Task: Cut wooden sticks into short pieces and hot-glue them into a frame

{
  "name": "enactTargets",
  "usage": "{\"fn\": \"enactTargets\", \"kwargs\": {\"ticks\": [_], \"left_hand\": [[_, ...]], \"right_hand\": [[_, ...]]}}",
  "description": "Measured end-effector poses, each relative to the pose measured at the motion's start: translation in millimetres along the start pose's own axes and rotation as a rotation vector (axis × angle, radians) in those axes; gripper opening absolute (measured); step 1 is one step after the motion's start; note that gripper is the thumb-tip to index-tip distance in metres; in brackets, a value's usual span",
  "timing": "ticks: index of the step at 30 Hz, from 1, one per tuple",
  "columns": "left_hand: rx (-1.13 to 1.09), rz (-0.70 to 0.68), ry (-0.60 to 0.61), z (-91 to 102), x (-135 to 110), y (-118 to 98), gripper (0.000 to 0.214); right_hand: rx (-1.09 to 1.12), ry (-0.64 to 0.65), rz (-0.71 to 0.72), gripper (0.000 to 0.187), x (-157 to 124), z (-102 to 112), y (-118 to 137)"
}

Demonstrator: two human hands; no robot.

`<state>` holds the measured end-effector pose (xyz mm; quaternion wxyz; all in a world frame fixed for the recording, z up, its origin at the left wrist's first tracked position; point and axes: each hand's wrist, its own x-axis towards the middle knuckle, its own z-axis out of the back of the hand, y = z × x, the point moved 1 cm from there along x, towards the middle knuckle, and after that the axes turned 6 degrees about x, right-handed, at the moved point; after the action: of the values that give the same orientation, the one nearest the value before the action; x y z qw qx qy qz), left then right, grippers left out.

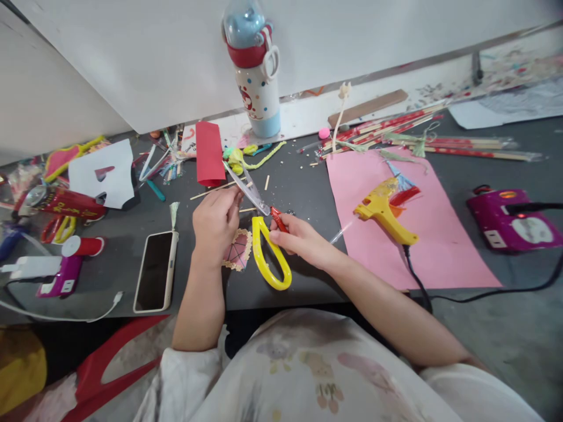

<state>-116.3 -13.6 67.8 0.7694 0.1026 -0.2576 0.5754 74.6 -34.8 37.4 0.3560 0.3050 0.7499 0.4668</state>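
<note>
In the head view, my right hand (301, 239) is closed on the red handle of a pair of scissors (272, 258). The yellow handle loop hangs down beside my fingers. The two metal blades stand apart and point up and left. My left hand (217, 214) is closed, its fingertips pressed together beside the blades; what they hold, if anything, is hidden. Partly behind my left wrist lies a small pink craft piece (237, 251) with dark crossing lines and a beaded-looking edge. Thin wooden sticks (267, 183) lie around the blades, along with small crumbs.
A yellow glue gun (382, 211) lies on pink paper (352, 258) at right, near a purple power socket (512, 220). A bottle (258, 88) stands at the back. Left are a phone (153, 272), red thread spool (83, 246), can (65, 200) and red paper (210, 153).
</note>
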Motion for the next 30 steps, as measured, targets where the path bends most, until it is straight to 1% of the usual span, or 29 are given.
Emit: {"fn": "enactTargets", "kwargs": {"ticks": [3,5,11,15,21,26,30], "left_hand": [[-0.024,0.000,-0.005,0.0,0.5,-1.0,0.025],[-0.043,0.009,-0.006,0.2,0.7,-1.7,0.026],[-0.027,0.004,-0.009,0.7,0.4,-2.3,0.026],[-0.022,-0.007,0.000,1.5,0.4,-2.0,0.026],[-0.031,0.004,0.002,1.7,-0.1,-1.9,0.026],[-0.038,0.002,-0.008,1.6,0.0,-2.1,0.026],[-0.024,-0.002,-0.003,1.3,-0.7,-1.7,0.026]], "right_hand": [[-0.098,-0.013,0.004,0.044,-1.3,-1.1,2.2],[-0.128,-0.020,0.003,0.048,-1.4,-1.5,2.0],[-0.137,-0.031,0.023,0.046,-1.2,-2.2,1.9],[-0.137,-0.045,0.037,0.041,-1.3,-2.4,2.2],[-0.111,-0.018,0.053,0.041,-0.1,-1.2,-2.9],[-0.078,0.004,0.026,0.037,-0.2,-1.2,-2.3],[-0.080,-0.002,0.065,0.036,-1.4,-1.5,-2.3]]}}
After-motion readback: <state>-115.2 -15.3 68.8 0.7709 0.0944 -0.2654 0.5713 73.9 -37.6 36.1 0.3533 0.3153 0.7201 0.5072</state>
